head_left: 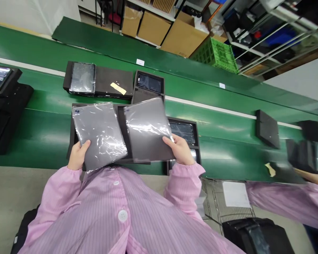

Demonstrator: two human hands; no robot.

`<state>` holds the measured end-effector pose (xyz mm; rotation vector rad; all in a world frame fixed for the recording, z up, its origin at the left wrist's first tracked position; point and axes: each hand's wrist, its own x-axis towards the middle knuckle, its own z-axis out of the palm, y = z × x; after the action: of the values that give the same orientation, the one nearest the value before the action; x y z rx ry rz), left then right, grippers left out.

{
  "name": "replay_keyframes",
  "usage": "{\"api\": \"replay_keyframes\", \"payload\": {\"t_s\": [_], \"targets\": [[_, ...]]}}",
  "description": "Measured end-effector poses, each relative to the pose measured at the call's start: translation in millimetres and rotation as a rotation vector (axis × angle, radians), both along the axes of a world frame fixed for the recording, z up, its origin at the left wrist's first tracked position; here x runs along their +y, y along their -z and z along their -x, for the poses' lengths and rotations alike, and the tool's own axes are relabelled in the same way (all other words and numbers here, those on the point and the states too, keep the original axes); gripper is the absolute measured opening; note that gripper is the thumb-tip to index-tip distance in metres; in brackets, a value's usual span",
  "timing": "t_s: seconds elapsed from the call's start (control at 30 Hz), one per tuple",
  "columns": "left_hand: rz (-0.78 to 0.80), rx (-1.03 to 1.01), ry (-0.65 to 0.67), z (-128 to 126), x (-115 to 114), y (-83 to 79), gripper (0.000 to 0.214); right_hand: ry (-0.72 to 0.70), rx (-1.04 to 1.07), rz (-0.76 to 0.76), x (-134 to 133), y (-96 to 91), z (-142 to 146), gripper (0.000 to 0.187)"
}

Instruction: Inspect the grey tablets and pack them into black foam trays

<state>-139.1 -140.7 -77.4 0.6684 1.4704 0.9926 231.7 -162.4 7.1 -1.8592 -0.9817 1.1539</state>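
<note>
My left hand (78,154) grips the lower left corner of a grey tablet in a clear plastic bag (99,134), its back side up. My right hand (180,150) grips the lower right edge of a second bagged grey tablet (147,128). Both tablets are held side by side above black foam trays (184,132) lying on the green conveyor belt (228,141). Pink sleeves cover both my arms.
Further back on the belt lie a black tray with a bagged tablet (82,78) and an open black box (149,84). Black trays stack at the far left (2,98). A co-worker's pink sleeve (288,201) and hand reach in at right. Cardboard boxes and a green crate (217,54) stand behind.
</note>
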Motion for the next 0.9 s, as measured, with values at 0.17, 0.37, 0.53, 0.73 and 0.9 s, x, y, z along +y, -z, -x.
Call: {"api": "replay_keyframes", "payload": {"t_s": [0.17, 0.37, 0.53, 0.73, 0.9], "targets": [[0.026, -0.050, -0.184, 11.0, 3.8, 11.0, 0.061, -0.006, -0.731, 0.018, 9.4, -17.1, 19.2, 0.029], [0.153, -0.291, -0.249, 0.0, -4.0, 24.2, 0.055, -0.283, -0.911, 0.038, 11.5, 24.8, 110.0, 0.051], [0.161, -0.349, -0.311, -0.8, -4.2, 31.7, 0.046, -0.391, -0.780, 0.106, 17.9, 62.4, 138.3, 0.040], [0.084, -0.332, -0.189, -12.0, 0.9, 19.6, 0.047, -0.188, 0.088, -0.124, 40.7, 60.3, 122.1, 0.031], [0.074, -0.385, -0.043, -27.4, 3.2, -0.2, 0.033, -0.013, -0.031, -0.225, 46.8, 48.2, 121.7, 0.025]]}}
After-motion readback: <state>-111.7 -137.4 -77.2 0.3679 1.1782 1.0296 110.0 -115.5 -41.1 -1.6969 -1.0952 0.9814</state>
